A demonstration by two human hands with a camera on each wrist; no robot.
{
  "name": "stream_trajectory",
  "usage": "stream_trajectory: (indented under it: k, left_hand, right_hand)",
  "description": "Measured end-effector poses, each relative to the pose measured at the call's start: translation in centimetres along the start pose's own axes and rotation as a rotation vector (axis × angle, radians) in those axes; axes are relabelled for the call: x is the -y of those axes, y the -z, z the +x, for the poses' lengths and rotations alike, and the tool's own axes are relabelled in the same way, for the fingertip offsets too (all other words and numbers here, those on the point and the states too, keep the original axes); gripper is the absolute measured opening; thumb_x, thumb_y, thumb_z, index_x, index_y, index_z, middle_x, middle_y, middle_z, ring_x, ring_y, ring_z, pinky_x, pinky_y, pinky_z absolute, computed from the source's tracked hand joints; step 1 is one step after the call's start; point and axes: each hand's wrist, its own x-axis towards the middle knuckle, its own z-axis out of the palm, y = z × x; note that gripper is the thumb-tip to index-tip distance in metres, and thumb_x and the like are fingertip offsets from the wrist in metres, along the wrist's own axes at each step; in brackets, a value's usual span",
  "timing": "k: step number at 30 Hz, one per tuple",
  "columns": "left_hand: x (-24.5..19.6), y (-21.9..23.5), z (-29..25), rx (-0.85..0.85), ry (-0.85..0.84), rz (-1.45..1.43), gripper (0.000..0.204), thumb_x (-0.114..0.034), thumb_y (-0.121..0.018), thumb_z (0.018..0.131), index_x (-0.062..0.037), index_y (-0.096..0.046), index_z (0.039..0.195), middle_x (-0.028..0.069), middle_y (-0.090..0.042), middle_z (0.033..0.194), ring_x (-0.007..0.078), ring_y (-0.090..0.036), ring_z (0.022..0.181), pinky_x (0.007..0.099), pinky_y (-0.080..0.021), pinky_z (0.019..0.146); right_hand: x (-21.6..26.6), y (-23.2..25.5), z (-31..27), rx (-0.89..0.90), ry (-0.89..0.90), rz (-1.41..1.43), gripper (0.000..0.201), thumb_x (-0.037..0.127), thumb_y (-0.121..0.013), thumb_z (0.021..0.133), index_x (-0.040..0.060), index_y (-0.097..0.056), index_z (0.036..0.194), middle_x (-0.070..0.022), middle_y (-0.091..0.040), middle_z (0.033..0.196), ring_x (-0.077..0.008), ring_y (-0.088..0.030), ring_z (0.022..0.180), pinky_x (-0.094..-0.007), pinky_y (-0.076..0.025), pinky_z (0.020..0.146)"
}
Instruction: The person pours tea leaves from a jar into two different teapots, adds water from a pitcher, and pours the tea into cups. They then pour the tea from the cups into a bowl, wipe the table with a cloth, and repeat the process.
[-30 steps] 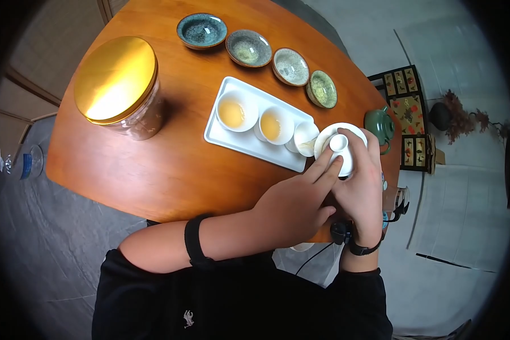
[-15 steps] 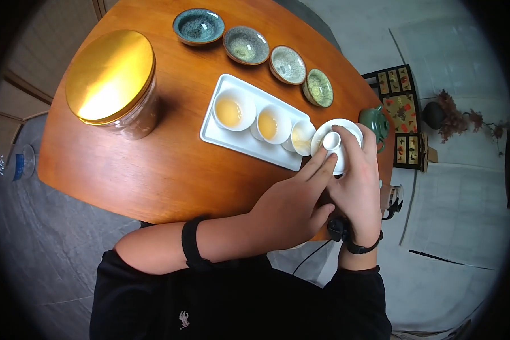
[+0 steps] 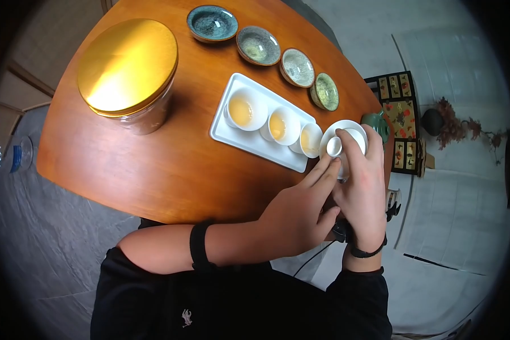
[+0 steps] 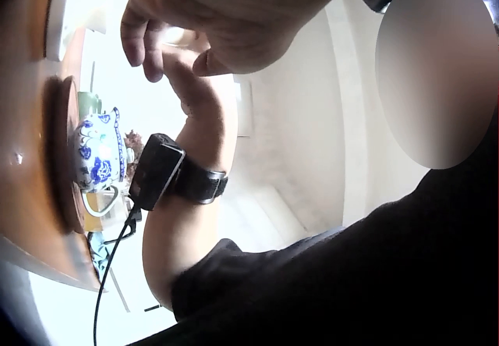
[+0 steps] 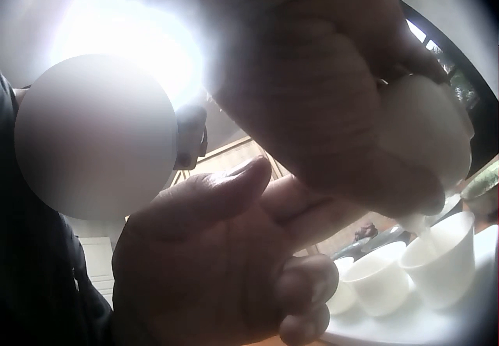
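My right hand (image 3: pixel 363 181) grips a white gaiwan (image 3: pixel 338 125) by its rim, tilted over the right end of a white tray (image 3: pixel 220 126). Two straight fingers of my left hand (image 3: pixel 294 212) touch the gaiwan beside its lid knob (image 3: pixel 334 147); the other fingers hang loose. Three white cups stand in a row on the tray. Amber tea fills part of the left cup (image 3: pixel 259 113) and the middle cup (image 3: pixel 290 128). From the gaiwan (image 5: pixel 427 131), a stream (image 5: pixel 423 233) runs into the right-hand cup (image 5: pixel 444 264) in the right wrist view.
Several glazed bowls (image 3: pixel 258 46) curve along the far side of the wooden table (image 3: pixel 124 175). A gold-lidded jar (image 3: pixel 127 65) stands at left. Beyond my right hand is a green teapot (image 3: pixel 375 122). The left wrist view shows a blue-and-white teapot (image 4: pixel 97 155) near the table edge.
More amber tea shows in the right-hand cup. Both hands stay at the gaiwan, which remains tilted over the same cup. The whole head view has shifted slightly.
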Motion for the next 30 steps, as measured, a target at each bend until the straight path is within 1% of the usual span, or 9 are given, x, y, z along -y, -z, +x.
stream_trajectory:
  k: [3, 7, 12, 18, 21, 25, 26, 28, 30]
  left_hand:
    - [-0.1, -0.3, -0.2, -0.026, 0.001, -0.05, 0.08, -0.006, -0.068, 0.09, 0.0122, -0.025, 0.155, 0.0413, -0.029, 0.155, 0.0255, -0.073, 0.082, 0.0315, -0.057, 0.074]
    - [-0.2, -0.6, -0.4, -0.049, -0.002, -0.11, 0.082, -0.005, -0.067, 0.09, 0.0128, -0.022, 0.155, 0.043, -0.029, 0.154, 0.0236, -0.071, 0.079, 0.031, -0.056, 0.077]
    - [-0.7, -0.3, -0.4, -0.02, 0.059, -0.169, 0.084, -0.004, -0.067, 0.089, 0.0128, -0.02, 0.156, 0.0429, -0.03, 0.153, 0.0234, -0.071, 0.08, 0.0319, -0.056, 0.079]
    - [-0.7, -0.2, -0.3, -0.045, 0.034, -0.162, 0.082, -0.005, -0.067, 0.089, 0.0125, -0.021, 0.156, 0.0422, -0.03, 0.154, 0.0239, -0.071, 0.083, 0.0326, -0.056, 0.081]
    - [-0.1, -0.1, 0.1, -0.041, -0.01, -0.081, 0.08, -0.007, -0.067, 0.09, 0.0125, -0.025, 0.155, 0.0421, -0.03, 0.154, 0.0249, -0.072, 0.085, 0.0331, -0.056, 0.082]
    - [-0.4, 0.0, 0.4, -0.004, -0.078, 0.02, 0.074, -0.01, -0.067, 0.091, 0.0121, -0.032, 0.152, 0.0402, -0.032, 0.154, 0.0282, -0.072, 0.088, 0.0333, -0.056, 0.085]
    - [-0.9, 0.0, 0.5, 0.01, -0.096, 0.046, 0.074, -0.011, -0.068, 0.091, 0.0114, -0.034, 0.152, 0.0389, -0.033, 0.155, 0.0309, -0.072, 0.09, 0.0345, -0.056, 0.087]
    - [-2.7, 0.0, 0.6, 0.048, -0.138, 0.103, 0.072, -0.013, -0.069, 0.09, 0.0101, -0.037, 0.151, 0.0361, -0.034, 0.155, 0.0363, -0.072, 0.095, 0.0368, -0.056, 0.089]
    - [-4.0, 0.0, 0.8, 0.074, -0.264, 0.251, 0.072, -0.013, -0.072, 0.089, 0.0088, -0.039, 0.149, 0.0335, -0.036, 0.156, 0.0408, -0.069, 0.101, 0.0397, -0.056, 0.089]
  right_hand:
    - [0.1, 0.1, 0.2, -0.007, 0.061, -0.038, 0.056, -0.008, -0.074, 0.07, 0.0012, -0.063, 0.124, -0.0269, -0.05, 0.134, -0.0462, -0.053, 0.12, -0.049, -0.045, 0.103]
    - [0.6, 0.5, 0.4, 0.004, 0.09, -0.079, 0.054, -0.007, -0.073, 0.071, 0.0005, -0.062, 0.124, -0.027, -0.05, 0.133, -0.0458, -0.053, 0.121, -0.0485, -0.046, 0.102]
    - [0.9, 0.6, 0.5, 0.003, 0.113, -0.109, 0.053, -0.006, -0.071, 0.071, 0.0001, -0.062, 0.123, -0.0268, -0.051, 0.132, -0.0451, -0.053, 0.12, -0.0483, -0.046, 0.102]
    - [0.7, 0.2, 0.5, -0.036, 0.106, -0.099, 0.055, -0.006, -0.073, 0.071, 0.0007, -0.062, 0.124, -0.0267, -0.05, 0.133, -0.0457, -0.053, 0.121, -0.0483, -0.047, 0.102]
    - [0.3, -0.7, -0.2, -0.064, -0.017, -0.007, 0.057, -0.006, -0.074, 0.07, 0.0018, -0.062, 0.125, -0.0268, -0.049, 0.134, -0.0462, -0.053, 0.121, -0.048, -0.047, 0.102]
    - [0.0, -1.8, -1.6, -0.224, -0.195, 0.126, 0.057, 0.001, -0.078, 0.071, 0.005, -0.063, 0.125, -0.0252, -0.049, 0.133, -0.0455, -0.057, 0.116, -0.0477, -0.051, 0.098]
    - [-0.3, -1.7, -2.0, -0.273, -0.19, 0.126, 0.058, 0.005, -0.081, 0.07, 0.0069, -0.064, 0.125, -0.0247, -0.049, 0.133, -0.045, -0.059, 0.115, -0.0471, -0.052, 0.096]
    - [-0.3, -0.8, -2.5, -0.396, -0.216, 0.151, 0.058, 0.008, -0.083, 0.071, 0.0097, -0.064, 0.126, -0.0214, -0.052, 0.133, -0.0419, -0.059, 0.118, -0.0465, -0.052, 0.096]
    - [0.6, 0.7, -3.1, -0.487, -0.299, 0.231, 0.057, 0.008, -0.082, 0.073, 0.0103, -0.063, 0.128, -0.0186, -0.055, 0.132, -0.0383, -0.059, 0.12, -0.0446, -0.051, 0.097]
